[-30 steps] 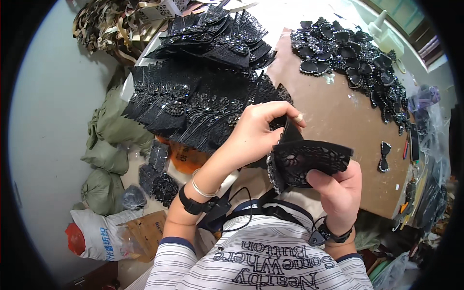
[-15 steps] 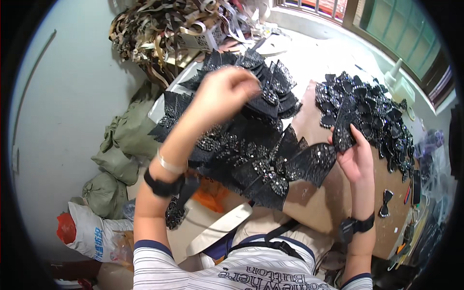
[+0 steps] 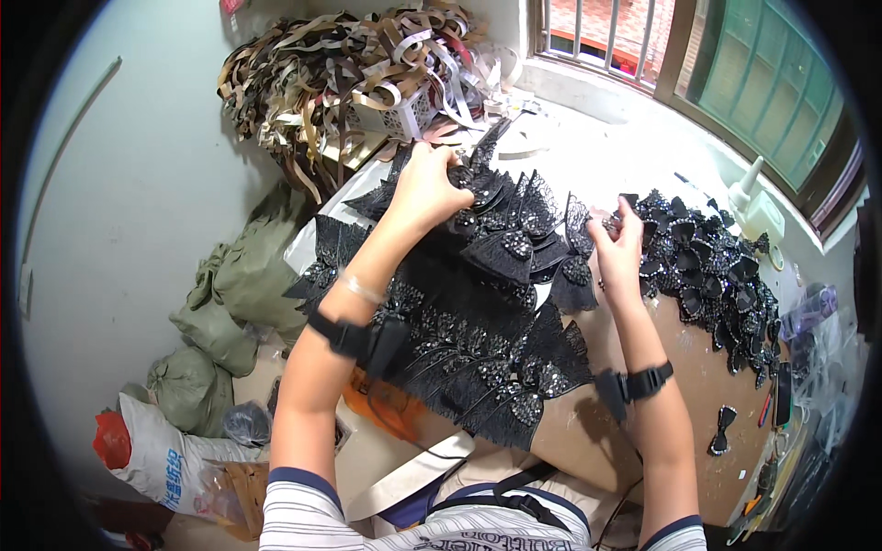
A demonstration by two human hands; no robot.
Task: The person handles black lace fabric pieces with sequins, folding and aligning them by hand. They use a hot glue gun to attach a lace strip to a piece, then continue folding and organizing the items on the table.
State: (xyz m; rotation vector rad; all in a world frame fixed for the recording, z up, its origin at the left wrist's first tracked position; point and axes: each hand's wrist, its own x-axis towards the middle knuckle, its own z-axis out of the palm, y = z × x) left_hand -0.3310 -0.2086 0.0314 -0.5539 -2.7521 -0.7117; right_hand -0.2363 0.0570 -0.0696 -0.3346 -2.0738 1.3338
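Black lace bow pieces (image 3: 501,243) at frame centre, likely light, floppy, snag-prone, best pinched at beaded knot; left hand (image 3: 427,184) fingers pressing on stack top, right hand (image 3: 620,243) fingertips pinching an edge.

Two hands at work: left hand (image 3: 424,188) and right hand (image 3: 621,248), w/ one black wrist strap (image 3: 342,334) on the left arm and one (image 3: 648,380) on the right. Black lace bows sit in two groups on the worktop (image 3: 689,386), a big overlapping spread (image 3: 478,312) and a smaller heap (image 3: 712,266), each too many and too overlapped to count, plus one single bow (image 3: 723,428) apart near the edge. Also approx. three green sacks (image 3: 220,303), one white bag (image 3: 161,455), one tangle of strips (image 3: 349,73), one white bottle (image 3: 755,197).
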